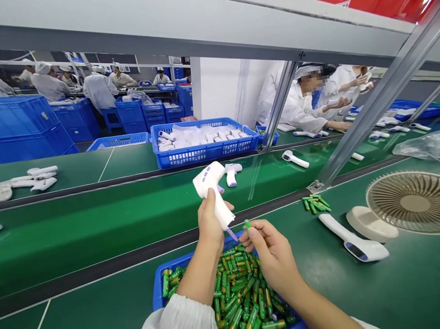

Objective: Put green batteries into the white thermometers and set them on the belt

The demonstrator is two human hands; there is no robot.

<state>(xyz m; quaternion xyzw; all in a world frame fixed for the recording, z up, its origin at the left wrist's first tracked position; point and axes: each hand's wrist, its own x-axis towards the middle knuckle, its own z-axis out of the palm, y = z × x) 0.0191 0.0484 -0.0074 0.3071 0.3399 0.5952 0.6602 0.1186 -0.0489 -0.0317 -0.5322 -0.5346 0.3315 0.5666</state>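
My left hand is wrapped round the handle of a white infrared thermometer with purple buttons. A purple battery cover hangs open at the handle's lower end. Close beside that end, my right hand pinches a small green battery between thumb and finger. Below both hands stands a blue bin, filled with loose green batteries. My left forearm covers part of the bin.
A green conveyor belt carries more thermometers. Behind it stands a blue basket of white thermometers. To my right lie a thermometer, a few batteries and a round fan. A metal post slants across; co-workers sit beyond.
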